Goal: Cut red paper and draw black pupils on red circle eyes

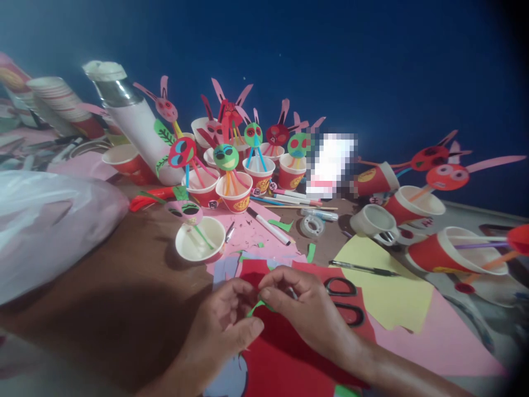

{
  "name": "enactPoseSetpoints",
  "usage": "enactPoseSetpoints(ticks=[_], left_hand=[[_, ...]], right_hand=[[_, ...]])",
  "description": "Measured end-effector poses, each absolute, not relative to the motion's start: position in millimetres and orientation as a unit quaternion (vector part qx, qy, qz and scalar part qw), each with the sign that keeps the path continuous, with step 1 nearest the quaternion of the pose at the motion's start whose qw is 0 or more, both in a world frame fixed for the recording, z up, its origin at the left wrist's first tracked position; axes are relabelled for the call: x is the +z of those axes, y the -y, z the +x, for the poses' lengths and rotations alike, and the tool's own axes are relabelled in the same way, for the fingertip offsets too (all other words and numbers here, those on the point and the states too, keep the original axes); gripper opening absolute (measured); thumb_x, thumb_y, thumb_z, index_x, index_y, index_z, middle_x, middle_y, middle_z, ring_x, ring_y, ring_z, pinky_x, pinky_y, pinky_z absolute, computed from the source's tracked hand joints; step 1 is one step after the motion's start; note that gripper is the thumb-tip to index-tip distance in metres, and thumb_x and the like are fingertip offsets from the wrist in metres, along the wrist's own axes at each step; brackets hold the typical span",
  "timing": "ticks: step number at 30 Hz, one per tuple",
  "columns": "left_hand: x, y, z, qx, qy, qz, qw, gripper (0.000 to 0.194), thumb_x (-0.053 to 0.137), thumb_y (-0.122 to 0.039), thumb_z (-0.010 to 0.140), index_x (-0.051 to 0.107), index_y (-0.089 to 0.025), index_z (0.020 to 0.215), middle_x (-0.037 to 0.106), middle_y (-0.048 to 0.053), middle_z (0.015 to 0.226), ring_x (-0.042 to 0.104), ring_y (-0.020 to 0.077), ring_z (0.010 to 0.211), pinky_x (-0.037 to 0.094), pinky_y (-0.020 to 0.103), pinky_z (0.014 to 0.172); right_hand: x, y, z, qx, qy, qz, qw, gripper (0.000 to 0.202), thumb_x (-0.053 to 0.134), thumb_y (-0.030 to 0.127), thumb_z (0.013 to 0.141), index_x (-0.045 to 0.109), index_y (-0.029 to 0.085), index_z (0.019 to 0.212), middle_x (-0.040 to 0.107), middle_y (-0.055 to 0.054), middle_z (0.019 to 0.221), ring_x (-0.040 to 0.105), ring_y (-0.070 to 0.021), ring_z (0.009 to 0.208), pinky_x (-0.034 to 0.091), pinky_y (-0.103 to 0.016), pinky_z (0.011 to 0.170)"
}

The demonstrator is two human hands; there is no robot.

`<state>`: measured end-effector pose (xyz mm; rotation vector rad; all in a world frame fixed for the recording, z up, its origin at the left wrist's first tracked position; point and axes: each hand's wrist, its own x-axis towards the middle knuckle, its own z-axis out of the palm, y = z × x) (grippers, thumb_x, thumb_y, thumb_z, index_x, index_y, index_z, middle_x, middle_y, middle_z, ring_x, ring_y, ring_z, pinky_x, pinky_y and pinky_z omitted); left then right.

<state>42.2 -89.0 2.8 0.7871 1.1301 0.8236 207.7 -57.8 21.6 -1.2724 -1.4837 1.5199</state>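
The small green paper piece is at six o'clock, above red paper, pinched between your right thumb and fingers, your left hand close beside your right hand. Black scissor handles lie at five o'clock, with a pen across yellow paper at four; puppet cups stand toward twelve.
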Motion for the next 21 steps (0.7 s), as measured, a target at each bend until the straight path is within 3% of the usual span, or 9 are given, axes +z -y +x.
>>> enactPoseSetpoints(ticks=[10, 18, 21], left_hand=[[11, 89, 49, 0.352, -0.541, 0.384, 0.661, 0.016, 0.063, -0.026, 0.069, 0.053, -0.015, 0.066, 0.044, -0.004, 0.058, 0.036, 0.0073, 0.054, 0.029, 0.019, 0.050], [18, 90, 43, 0.325, -0.567, 0.366, 0.663, 0.010, 0.056, -0.024, 0.065, 0.048, -0.017, 0.065, 0.036, -0.008, 0.051, 0.028, 0.0061, 0.048, 0.023, 0.019, 0.045], [13, 99, 21, 0.317, -0.571, 0.406, 0.640, 0.013, 0.056, -0.024, 0.068, 0.046, -0.017, 0.062, 0.038, -0.007, 0.052, 0.032, 0.0065, 0.047, 0.028, 0.018, 0.046]], right_hand=[[24, 67, 201, 0.600, 0.554, -0.473, 0.333, 0.009, 0.057, 0.017, 0.080, 0.058, 0.018, 0.071, 0.059, 0.005, 0.064, 0.054, -0.0088, 0.061, 0.042, -0.018, 0.059], [17, 66, 200, 0.669, 0.498, -0.446, 0.325, 0.016, 0.057, 0.027, 0.083, 0.062, 0.017, 0.073, 0.058, 0.004, 0.064, 0.051, -0.0079, 0.061, 0.042, -0.018, 0.061], [19, 66, 201, 0.662, 0.515, -0.443, 0.316, 0.014, 0.057, 0.030, 0.083, 0.063, 0.017, 0.079, 0.060, 0.003, 0.069, 0.053, -0.0089, 0.064, 0.042, -0.019, 0.062]])
